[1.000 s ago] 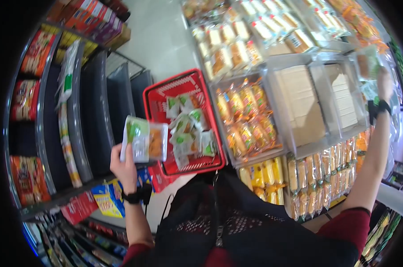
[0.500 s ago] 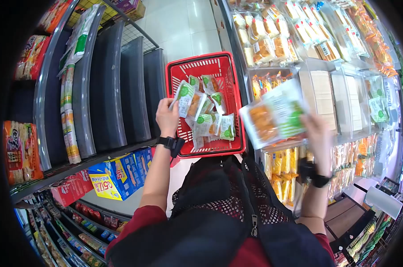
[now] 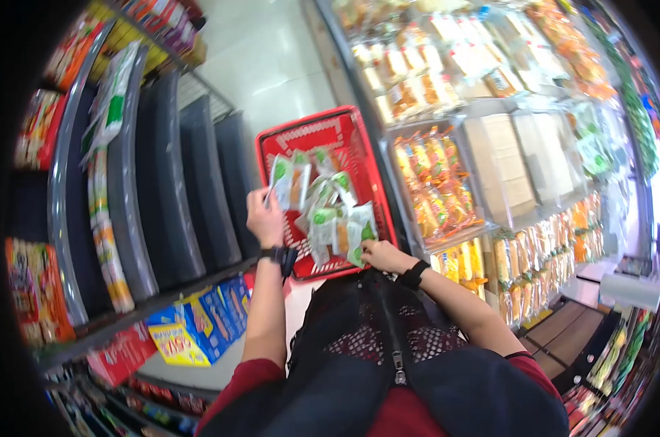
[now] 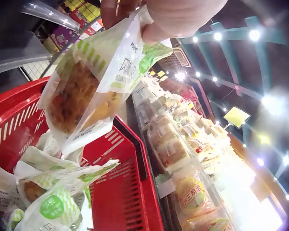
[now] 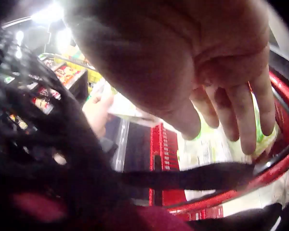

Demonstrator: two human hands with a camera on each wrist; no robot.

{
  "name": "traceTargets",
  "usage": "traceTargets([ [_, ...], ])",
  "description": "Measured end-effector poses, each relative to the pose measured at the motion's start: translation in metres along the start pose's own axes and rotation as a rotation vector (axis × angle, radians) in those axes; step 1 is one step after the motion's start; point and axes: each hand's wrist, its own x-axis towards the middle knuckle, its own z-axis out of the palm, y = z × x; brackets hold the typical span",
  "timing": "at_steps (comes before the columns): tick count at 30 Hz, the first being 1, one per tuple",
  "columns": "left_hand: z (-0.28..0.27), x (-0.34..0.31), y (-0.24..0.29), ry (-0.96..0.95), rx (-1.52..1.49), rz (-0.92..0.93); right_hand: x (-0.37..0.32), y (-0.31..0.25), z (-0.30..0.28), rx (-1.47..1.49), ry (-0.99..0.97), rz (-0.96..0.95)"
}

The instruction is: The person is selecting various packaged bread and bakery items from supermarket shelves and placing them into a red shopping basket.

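My left hand (image 3: pixel 265 216) pinches the top edge of a white-and-green bread packet (image 4: pixel 79 96) between thumb and fingers. Through its clear window a browned bun shows. The packet hangs over the left part of a red shopping basket (image 3: pixel 298 128). At the near right side of that basket is my right hand (image 3: pixel 387 256), its fingers (image 5: pixel 243 115) extended down over another white-and-green packet (image 3: pixel 360 231). Thumb and fingers stand apart in the right wrist view. Several like packets (image 4: pixel 50 207) lie heaped in the basket below.
Dark, stepped shelves (image 3: pixel 158 175) run along the left. To the right, a bread display holds orange-wrapped rolls (image 3: pixel 433 186) and wooden-bottomed bins (image 3: pixel 499 171). Blue-and-yellow boxes (image 3: pixel 202 328) stand at the lower left.
My right hand has come from the display on the right with a bread packet, down to the basket's near right side. My left hand still holds its packet by the basket.
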Motion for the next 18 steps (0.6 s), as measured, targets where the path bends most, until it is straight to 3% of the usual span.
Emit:
traceTargets([
  [2, 0.015, 0.008, -0.007, -0.041, -0.010, -0.038, -0.012, -0.013, -0.043, 0.090, -0.090, 0.073],
  [5, 0.045, -0.001, -0.035, -0.185, 0.079, -0.015, -0.048, -0.008, -0.101, 0.010, 0.169, -0.149],
  [8, 0.084, -0.004, -0.035, -0.318, 0.121, 0.016, -0.101, -0.031, -0.195, 0.202, 0.251, 0.133],
  [9, 0.088, -0.001, -0.025, -0.459, 0.155, -0.006, -0.118, -0.022, -0.216, -0.016, 0.525, -0.064],
  [10, 0.097, -0.006, -0.031, -0.451, 0.162, 0.078, -0.139, -0.025, -0.243, -0.040, 0.645, -0.069],
  [11, 0.095, -0.006, -0.010, -0.529, 0.142, -0.007, -0.161, -0.021, -0.269, -0.037, 0.779, -0.135],
  [12, 0.112, -0.009, -0.015, -0.483, 0.027, 0.058, -0.182, -0.020, -0.297, 0.109, 0.802, 0.061],
  [14, 0.123, -0.018, -0.021, -0.511, 0.042, 0.121, -0.216, 0.001, -0.346, 0.071, 0.988, 0.001],
  [16, 0.125, -0.022, -0.018, -0.579, 0.127, 0.112, -0.249, 0.017, -0.392, 0.025, 1.145, 0.120],
  [18, 0.119, -0.024, -0.013, -0.583, 0.135, 0.133, -0.267, 0.057, -0.438, -0.259, 1.334, 0.194],
])
